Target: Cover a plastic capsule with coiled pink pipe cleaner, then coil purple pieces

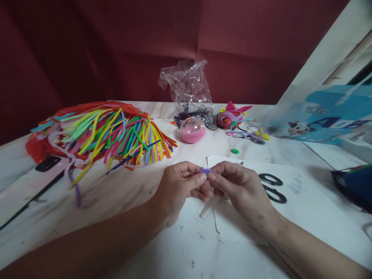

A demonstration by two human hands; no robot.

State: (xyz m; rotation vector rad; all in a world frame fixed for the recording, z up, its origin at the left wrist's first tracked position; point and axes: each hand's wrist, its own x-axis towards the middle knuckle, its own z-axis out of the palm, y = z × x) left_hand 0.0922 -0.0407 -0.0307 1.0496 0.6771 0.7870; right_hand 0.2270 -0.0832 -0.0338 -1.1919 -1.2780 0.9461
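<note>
A dark red wall [116, 46] stood behind the white marbled table [122, 201] where I worked. A big heap of coloured pipe cleaners [110, 131] lay to my left, a white sheet [305, 209] lay under my right hand [241, 188], and a pink ball [193, 130] sat further back. My left hand [180, 186] met the right above the table's middle. Both pinched a small purple piece [205, 170] between thumbs and forefingers, the other fingers curled under.

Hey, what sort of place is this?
Probably a home craft table: a heap of colourful pipe cleaners lies on the white tabletop, a pink toy figure sits farther back, and the left hand and right hand pinch a purple piece.
</note>
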